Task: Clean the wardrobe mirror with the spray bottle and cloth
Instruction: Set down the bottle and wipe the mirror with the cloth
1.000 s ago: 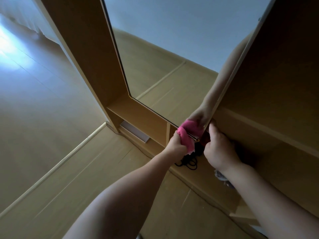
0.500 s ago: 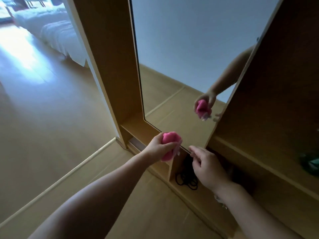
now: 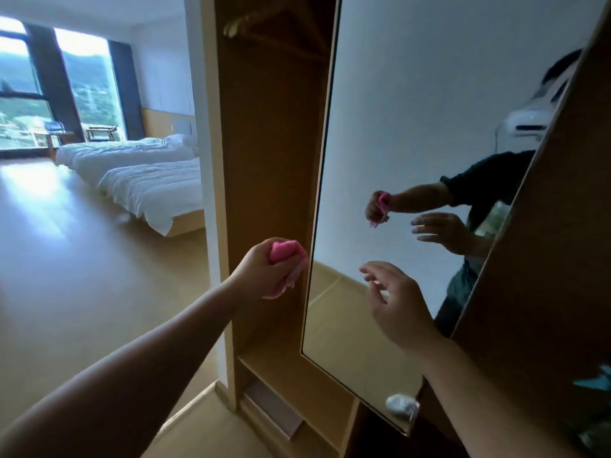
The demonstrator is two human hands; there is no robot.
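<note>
I see the left hand (image 3: 264, 271) balled round the pink cloth (image 3: 285, 251), just beside the left edge of the mirror (image 3: 396, 127). Right hand (image 3: 396, 307) empty, fingers loosely spread before the glass; contact unclear.

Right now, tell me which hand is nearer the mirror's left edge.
Left. The left hand, gripping the pink cloth, is beside the mirror's left edge; the right hand hovers open before the glass, farther right.
</note>
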